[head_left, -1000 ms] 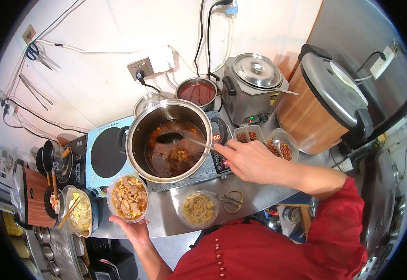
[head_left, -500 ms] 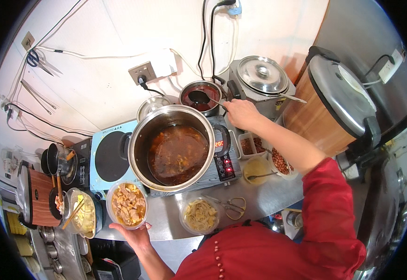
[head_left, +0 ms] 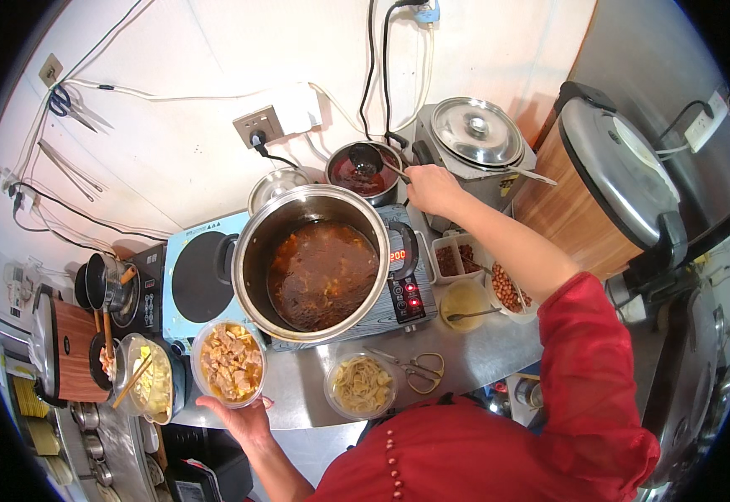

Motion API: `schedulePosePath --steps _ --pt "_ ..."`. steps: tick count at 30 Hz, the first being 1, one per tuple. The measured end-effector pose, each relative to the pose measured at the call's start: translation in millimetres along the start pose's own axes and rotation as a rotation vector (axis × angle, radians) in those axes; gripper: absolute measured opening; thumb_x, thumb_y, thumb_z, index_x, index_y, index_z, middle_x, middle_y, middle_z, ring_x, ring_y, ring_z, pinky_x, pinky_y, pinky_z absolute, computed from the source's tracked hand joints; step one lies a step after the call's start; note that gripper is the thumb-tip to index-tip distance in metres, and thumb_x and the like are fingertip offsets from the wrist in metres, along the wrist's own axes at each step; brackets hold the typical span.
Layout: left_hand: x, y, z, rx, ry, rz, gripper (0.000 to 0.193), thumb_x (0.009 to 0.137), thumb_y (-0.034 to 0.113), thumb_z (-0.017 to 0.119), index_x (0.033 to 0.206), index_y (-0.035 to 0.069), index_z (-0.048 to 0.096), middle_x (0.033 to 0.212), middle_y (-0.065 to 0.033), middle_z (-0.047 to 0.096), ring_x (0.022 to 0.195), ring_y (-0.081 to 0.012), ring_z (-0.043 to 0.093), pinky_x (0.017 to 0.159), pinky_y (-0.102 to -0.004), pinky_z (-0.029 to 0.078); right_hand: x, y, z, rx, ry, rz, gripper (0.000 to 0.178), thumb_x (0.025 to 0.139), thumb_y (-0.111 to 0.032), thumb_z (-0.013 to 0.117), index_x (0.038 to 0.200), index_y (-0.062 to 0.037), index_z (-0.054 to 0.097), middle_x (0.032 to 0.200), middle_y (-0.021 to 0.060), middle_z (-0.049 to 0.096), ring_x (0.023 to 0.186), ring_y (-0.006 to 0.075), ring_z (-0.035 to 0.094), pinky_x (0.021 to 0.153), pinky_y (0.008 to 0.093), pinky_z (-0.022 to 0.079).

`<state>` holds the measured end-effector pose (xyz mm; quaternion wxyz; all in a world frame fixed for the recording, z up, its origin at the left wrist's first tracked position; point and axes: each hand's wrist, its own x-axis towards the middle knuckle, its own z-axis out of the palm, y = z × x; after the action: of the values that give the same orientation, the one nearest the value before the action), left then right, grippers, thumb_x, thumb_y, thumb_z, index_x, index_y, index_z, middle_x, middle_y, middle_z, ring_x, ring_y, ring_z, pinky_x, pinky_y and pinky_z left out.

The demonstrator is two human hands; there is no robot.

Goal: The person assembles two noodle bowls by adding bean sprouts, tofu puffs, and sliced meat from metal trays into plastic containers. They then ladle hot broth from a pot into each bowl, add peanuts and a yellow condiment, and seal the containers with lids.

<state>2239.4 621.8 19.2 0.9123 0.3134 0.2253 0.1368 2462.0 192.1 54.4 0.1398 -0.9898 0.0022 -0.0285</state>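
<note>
My right hand (head_left: 430, 189) is closed round the handle of a black ladle (head_left: 366, 159), whose bowl is at the small steel pot (head_left: 336, 177) of dark red, oily sauce. Below it my left hand (head_left: 244, 418) grips a clear plastic bowl (head_left: 198, 365) from underneath, fingers wrapped round its base. Meat pieces in yellowish broth (head_left: 229, 361) fill that bowl. Between the two hands stands a large steel pot (head_left: 244, 289) of brown-red broth, on an induction cooker (head_left: 412, 315). Whether the ladle carries sauce I cannot tell.
Near the counter's front edge are a bowl of noodles (head_left: 362, 386) and scissors (head_left: 425, 373). Peanuts (head_left: 507, 289) and a yellowish liquid tub (head_left: 465, 303) stand at right, by a large cooker (head_left: 578, 188). A blue hotplate (head_left: 182, 243) lies left.
The ladle's bowl has shifted slightly right and up within the sauce pot, and it shows more of its inside. My left hand still holds the bowl in nearly the same place.
</note>
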Motion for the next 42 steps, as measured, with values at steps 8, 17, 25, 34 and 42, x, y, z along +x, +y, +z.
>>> schedulePosePath --steps 8,17,25,34,42 --pt "3 7 -6 0.002 -0.127 -0.056 0.094 0.080 0.077 0.048 0.148 0.016 0.028 0.143 -0.0111 0.044 0.112 -0.0305 0.060 0.042 -0.0401 0.059 14 6 3 0.749 -0.246 0.372 0.016 0.084 -0.009 0.055 0.080 0.0051 0.062 0.070 0.0137 0.063 0.042 0.0182 0.051 0.036 0.0323 0.039" --pt "7 13 -37 0.145 -0.298 -0.101 0.096 0.078 0.077 0.051 0.146 0.013 0.032 0.140 -0.0080 0.047 0.115 -0.0258 0.055 0.074 -0.0368 0.058 -10 -5 -43 1.352 -0.393 0.509 0.014 0.095 -0.010 0.046 0.094 0.0036 0.052 0.076 0.0116 0.059 0.048 0.0106 0.047 0.035 0.0241 0.030" --pt "12 -3 -42 0.041 -0.242 -0.052 0.091 0.081 0.075 0.047 0.151 0.020 0.028 0.153 -0.0030 0.034 0.140 -0.0258 0.035 0.112 -0.0462 0.033 -71 -54 -121 1.351 -0.492 0.276 0.019 0.097 -0.013 0.046 0.096 0.0039 0.056 0.079 0.0095 0.061 0.049 0.0086 0.047 0.036 0.0213 0.032" --pt "15 -13 -49 0.061 -0.205 -0.036 0.087 0.086 0.072 0.044 0.149 0.012 0.031 0.151 -0.0049 0.038 0.140 -0.0225 0.033 0.115 -0.0440 0.024 -156 -150 -136 1.292 -0.708 0.230 0.038 0.095 -0.015 0.053 0.127 0.0063 0.053 0.080 0.0101 0.064 0.045 0.0071 0.047 0.032 0.0182 0.028" --pt "10 1 -50 0.067 -0.249 -0.033 0.088 0.084 0.071 0.051 0.148 0.013 0.033 0.149 -0.0038 0.041 0.138 -0.0214 0.036 0.113 -0.0434 0.027 -195 -204 -102 1.104 -0.907 0.090 0.039 0.098 -0.012 0.049 0.135 -0.0001 0.049 0.085 0.0070 0.063 0.050 0.0072 0.045 0.044 0.0204 0.034"
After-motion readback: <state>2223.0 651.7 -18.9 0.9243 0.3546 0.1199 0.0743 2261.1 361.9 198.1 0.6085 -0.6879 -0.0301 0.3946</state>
